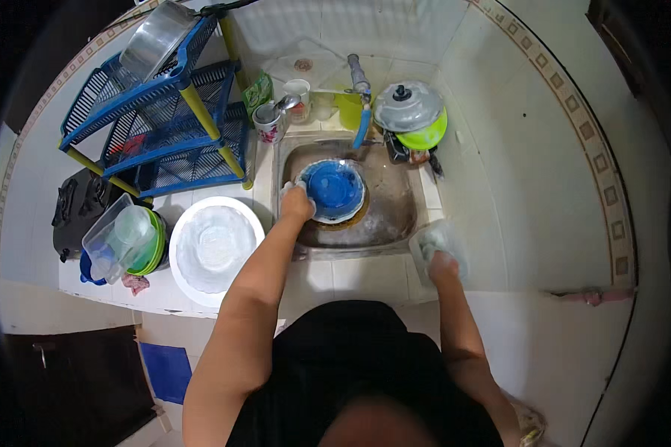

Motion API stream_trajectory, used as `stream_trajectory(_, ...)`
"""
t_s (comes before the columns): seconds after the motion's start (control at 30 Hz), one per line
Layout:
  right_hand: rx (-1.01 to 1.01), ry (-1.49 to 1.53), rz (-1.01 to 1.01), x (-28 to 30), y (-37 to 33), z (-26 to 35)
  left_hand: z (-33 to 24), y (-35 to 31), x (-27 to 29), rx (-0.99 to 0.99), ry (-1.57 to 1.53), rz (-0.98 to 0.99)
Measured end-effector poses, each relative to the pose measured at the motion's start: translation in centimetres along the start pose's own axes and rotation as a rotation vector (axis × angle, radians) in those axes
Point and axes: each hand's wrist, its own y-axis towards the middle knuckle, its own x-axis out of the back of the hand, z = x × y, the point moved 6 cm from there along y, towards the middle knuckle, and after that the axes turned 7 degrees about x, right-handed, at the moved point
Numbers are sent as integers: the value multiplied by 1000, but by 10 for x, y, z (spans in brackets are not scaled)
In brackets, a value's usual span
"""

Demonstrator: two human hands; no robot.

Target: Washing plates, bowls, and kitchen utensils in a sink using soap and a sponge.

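Observation:
My left hand (298, 201) is closed on the left rim of a blue bowl (337, 188), with soapy foam on its fingers and along the bowl's edge. The bowl is inside the metal sink (397, 201), near its left wall. On the counter at the sink's right front corner stands a clear plastic tub (420, 240) with whitish suds. My right hand (443, 266) reaches down into this tub; its fingers are hidden, so what they hold cannot be made out.
A grey tap with a blue hose end (362, 128) hangs over the sink. Left of it are a large white basin (216, 246), stacked tubs (130, 238) and a blue tiered rack (194, 175). A lidded pot (408, 108) and cups (268, 127) line the back.

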Motion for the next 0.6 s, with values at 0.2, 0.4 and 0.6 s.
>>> stream_trajectory(0.2, 150, -150, 109, 21, -7, 19, 38, 44, -51, 131, 152, 10)
stream_trajectory(0.4, 118, -158, 201, 13, -8, 11, 5, 46, -29, 299, 80, 107)
stream_trajectory(0.6, 248, -63, 33, 4, -5, 4, 16, 56, -31, 373, 79, 163)
